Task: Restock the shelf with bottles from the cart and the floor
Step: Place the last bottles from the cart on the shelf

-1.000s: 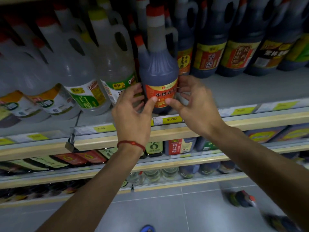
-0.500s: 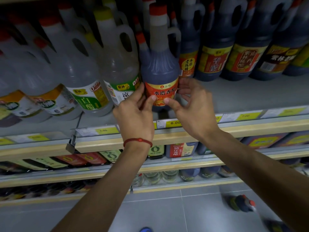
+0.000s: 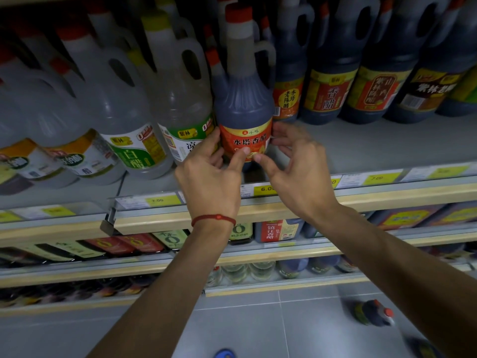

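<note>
I have both hands on the dark vinegar bottle [image 3: 244,109] in the middle of the frame, low down at its orange-red label. My left hand [image 3: 209,177] wraps the label's left side, with the fingers curled round behind it and the thumb pressed flat on the front. My right hand [image 3: 296,166] comes in from the right, a little blurred, half closed: its thumb tip meets the lower front of the label just beside my other thumb, and its fingers touch the label's right edge. The bottle stands upright with its red cap near the top of the frame, close to the front of the grey shelf [image 3: 374,146]. Its base is hidden behind my thumbs, so I cannot tell whether it rests on the board. It is pressed up against a clear jug with a yellow-green cap [image 3: 178,99] on its left, and more clear jugs [image 3: 121,117] fill the upper left. A row of dark bottles [image 3: 327,81] stands further back across the upper right, leaving bare shelf in front of them. A yellow price tag [image 3: 265,189] sits on the shelf edge just below my thumbs. A red cord bracelet [image 3: 214,219] circles my left wrist. Lower shelves [image 3: 278,250] of smaller bottles run across the middle of the frame, and at the lower right a dark bottle with a red cap [image 3: 374,312] lies on the tiled floor [image 3: 245,326].
</note>
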{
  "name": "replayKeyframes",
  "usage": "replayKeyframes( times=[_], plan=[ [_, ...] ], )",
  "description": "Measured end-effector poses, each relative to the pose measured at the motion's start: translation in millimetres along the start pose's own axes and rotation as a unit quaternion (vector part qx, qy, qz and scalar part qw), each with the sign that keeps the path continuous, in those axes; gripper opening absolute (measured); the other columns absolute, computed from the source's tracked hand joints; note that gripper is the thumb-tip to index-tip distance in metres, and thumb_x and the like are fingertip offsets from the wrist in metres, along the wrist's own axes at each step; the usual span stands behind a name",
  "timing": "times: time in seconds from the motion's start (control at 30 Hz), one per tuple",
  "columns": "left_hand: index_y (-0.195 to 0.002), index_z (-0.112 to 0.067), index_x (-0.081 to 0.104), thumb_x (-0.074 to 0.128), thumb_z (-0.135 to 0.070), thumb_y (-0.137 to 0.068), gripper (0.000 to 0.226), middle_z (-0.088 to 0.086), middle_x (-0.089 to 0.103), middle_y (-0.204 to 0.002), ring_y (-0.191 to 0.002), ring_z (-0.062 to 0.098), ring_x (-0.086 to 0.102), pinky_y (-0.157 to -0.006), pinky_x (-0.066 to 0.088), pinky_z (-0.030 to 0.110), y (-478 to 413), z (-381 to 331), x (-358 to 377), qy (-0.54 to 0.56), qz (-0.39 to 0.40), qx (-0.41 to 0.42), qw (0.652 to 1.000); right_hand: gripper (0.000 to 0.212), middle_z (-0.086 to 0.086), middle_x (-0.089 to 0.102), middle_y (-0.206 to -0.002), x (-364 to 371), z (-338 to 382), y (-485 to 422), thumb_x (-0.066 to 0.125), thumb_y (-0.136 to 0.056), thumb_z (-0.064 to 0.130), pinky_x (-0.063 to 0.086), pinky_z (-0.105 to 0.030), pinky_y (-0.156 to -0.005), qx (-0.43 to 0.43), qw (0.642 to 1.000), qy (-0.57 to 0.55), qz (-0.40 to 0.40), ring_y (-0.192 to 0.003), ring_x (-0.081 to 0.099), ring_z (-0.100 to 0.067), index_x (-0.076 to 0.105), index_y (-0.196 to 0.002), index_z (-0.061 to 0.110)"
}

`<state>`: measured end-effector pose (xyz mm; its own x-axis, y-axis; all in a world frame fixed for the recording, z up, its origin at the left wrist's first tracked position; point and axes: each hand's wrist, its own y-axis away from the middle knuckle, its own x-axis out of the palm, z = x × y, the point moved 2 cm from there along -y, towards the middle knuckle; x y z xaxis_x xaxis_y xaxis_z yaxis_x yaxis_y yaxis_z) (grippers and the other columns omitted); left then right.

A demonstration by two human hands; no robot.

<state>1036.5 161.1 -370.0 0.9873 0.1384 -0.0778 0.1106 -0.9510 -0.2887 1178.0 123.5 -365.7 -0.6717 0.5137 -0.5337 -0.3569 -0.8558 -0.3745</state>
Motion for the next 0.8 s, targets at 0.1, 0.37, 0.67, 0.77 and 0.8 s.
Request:
replayKeyframes(
  times=[0.1,0.37,0.67,0.77,0.8],
  plan=[
    [-0.134,-0.015,0.067,0.086,-0.020,-0.079,0.058,-0.005,0.073,-0.121,-0.111,0.008,0.071,-0.096,0.059,0.037,-0.2,0.6,-0.5,-0.032,0.013,0.027,0.999,0.048,-0.005,0.067,-0.126,1.3,-5.8,-0.6,0.074,-0.095,0.015,0.056,-0.038,-0.101,-0.008,1.000,-0.003,-0.001,-0.113,0.066,-0.014,0.058,-0.140,0.011],
    [-0.133,-0.010,0.068,0.087,-0.011,-0.079,0.057,0.006,0.071,-0.124,-0.109,0.011,0.071,-0.095,0.060,0.035,-0.1,8.5,2.1,-0.030,-0.019,0.023,0.999,0.045,-0.008,0.064,-0.128,2.7,-11.9,-0.7,0.061,-0.098,0.002,0.056,-0.041,-0.100,-0.034,0.999,0.006,0.006,-0.115,0.066,-0.020,0.057,-0.141,0.010],
    [-0.138,-0.008,0.062,0.082,-0.007,-0.084,0.058,0.008,0.068,-0.132,-0.114,0.012,0.069,-0.099,0.058,0.035,3.3,1.5,0.9,-0.065,0.005,0.010,0.998,0.051,-0.009,0.060,-0.138,-5.7,-1.4,3.7,0.054,-0.097,-0.005,0.052,-0.038,-0.108,-0.033,0.998,0.019,0.043,-0.123,0.062,-0.023,0.053,-0.146,0.009],
    [-0.139,-0.011,0.061,0.078,-0.003,-0.084,0.058,0.004,0.066,-0.133,-0.120,0.013,0.065,-0.106,0.053,0.036,9.9,-9.7,-9.3,-0.120,0.050,0.030,0.991,0.048,-0.005,0.063,-0.134,-19.4,12.2,16.1,0.060,-0.094,0.000,0.045,-0.022,-0.104,-0.032,0.998,0.036,0.037,-0.120,0.060,-0.017,0.058,-0.140,0.011],
    [-0.138,-0.011,0.061,0.077,-0.003,-0.085,0.056,0.003,0.066,-0.132,-0.121,0.015,0.064,-0.107,0.052,0.039,11.8,-13.9,-14.9,-0.151,0.059,0.046,0.986,0.045,-0.004,0.064,-0.131,-25.4,17.7,22.6,0.062,-0.092,0.003,0.045,-0.022,-0.102,-0.030,0.998,0.045,0.025,-0.117,0.060,-0.016,0.061,-0.136,0.012]
  ],
)
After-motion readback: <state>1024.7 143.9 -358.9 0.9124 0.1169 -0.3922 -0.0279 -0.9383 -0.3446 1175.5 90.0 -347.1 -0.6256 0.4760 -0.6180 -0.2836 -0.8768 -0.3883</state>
